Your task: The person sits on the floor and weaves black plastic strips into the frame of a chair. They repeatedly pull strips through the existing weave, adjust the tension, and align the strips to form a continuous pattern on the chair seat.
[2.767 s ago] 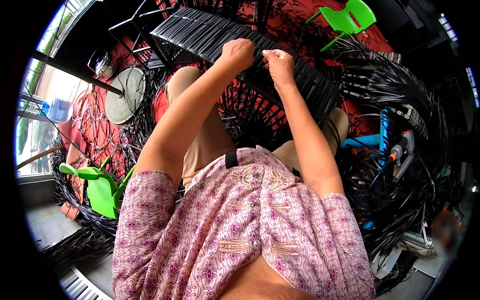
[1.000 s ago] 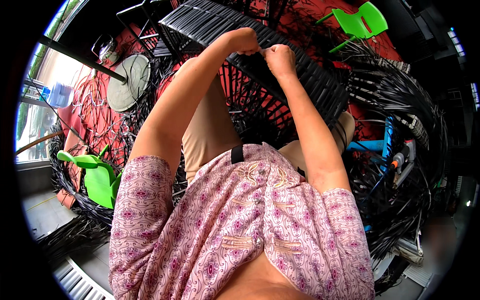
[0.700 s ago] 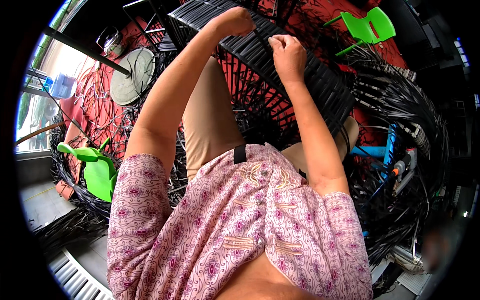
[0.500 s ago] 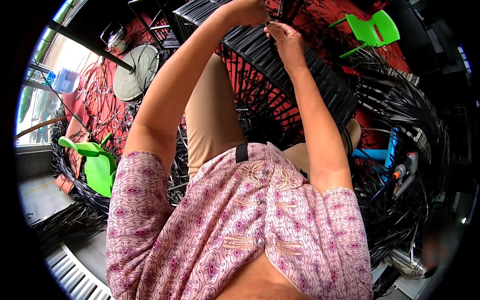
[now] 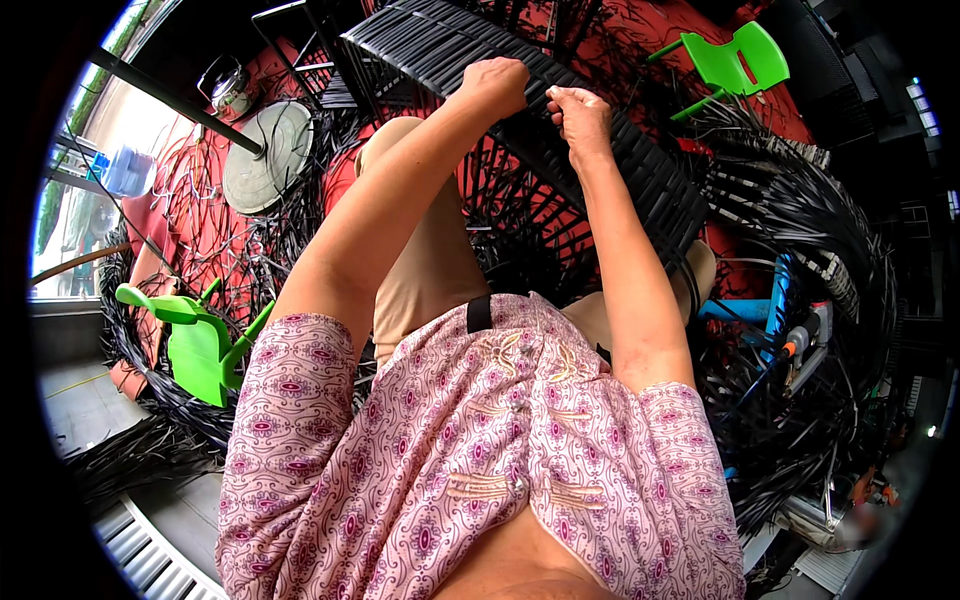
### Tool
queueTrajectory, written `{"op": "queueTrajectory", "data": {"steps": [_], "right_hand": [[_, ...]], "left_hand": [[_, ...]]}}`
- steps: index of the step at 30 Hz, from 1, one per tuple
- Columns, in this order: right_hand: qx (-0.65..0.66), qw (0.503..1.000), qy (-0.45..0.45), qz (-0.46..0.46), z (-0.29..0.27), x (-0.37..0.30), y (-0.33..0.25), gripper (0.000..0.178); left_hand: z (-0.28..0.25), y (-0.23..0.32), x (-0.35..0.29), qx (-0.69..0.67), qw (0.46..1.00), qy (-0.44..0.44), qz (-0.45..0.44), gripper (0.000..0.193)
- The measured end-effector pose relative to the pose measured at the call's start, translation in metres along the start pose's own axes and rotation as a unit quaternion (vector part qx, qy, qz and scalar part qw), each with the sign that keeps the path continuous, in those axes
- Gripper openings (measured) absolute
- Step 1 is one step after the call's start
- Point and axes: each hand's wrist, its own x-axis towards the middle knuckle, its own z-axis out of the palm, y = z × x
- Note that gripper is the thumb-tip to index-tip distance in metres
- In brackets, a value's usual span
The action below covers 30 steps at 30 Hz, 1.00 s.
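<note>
The work in hand is the weaving of black flat strips into a woven panel (image 5: 560, 110), which lies tilted across the person's knees, its far end toward the top of the view. The left hand (image 5: 497, 85) is closed in a fist on the panel's upper edge. The right hand (image 5: 578, 112), just beside it and lower on the panel, is closed with fingers pinched, apparently on a strip.

Judgement on method: the left hand should hold the panel steady while the right draws its strip taut along the existing rows, flat and untwisted, seated close against its neighbour before release.

Limits of observation: the strip in the right hand is too thin and dark to separate from the weave. The fingertips of both hands are turned away. The panel's near end is hidden behind the forearms and the patterned shirt (image 5: 480, 450). Loose black strips (image 5: 800, 220) right of the panel merge into one mass. A green plastic chair (image 5: 735, 62) stands beyond it.
</note>
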Motion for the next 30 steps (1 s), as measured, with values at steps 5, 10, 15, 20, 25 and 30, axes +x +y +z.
{"op": "queueTrajectory", "data": {"steps": [5,10,15,20,25,30], "right_hand": [[-0.07,0.997,0.031,-0.005,0.004,0.009,0.008,0.013],[-0.065,0.997,0.048,0.006,0.002,0.016,0.014,0.016],[-0.069,0.997,0.046,-0.003,0.006,0.012,0.015,0.016],[-0.098,0.993,0.057,0.014,0.004,0.016,0.015,0.017],[-0.109,0.992,0.07,0.003,0.004,0.019,0.019,0.018],[-0.123,0.99,0.068,0.013,0.006,0.023,0.026,0.021]], "left_hand": [[0.007,0.014,0.006,0.042,0.999,0.014,0.009,0.019],[0.024,0.003,0.02,-0.029,0.998,0.055,0.005,0.02],[0.033,-0.006,0.034,-0.028,0.998,0.058,-0.022,0.024],[0.02,-0.004,0.032,-0.013,0.997,0.072,0.016,0.02],[0.023,-0.001,0.03,0.027,0.996,0.073,0.035,0.022],[0.011,0.006,0.021,0.063,0.995,0.048,0.059,0.022]]}}
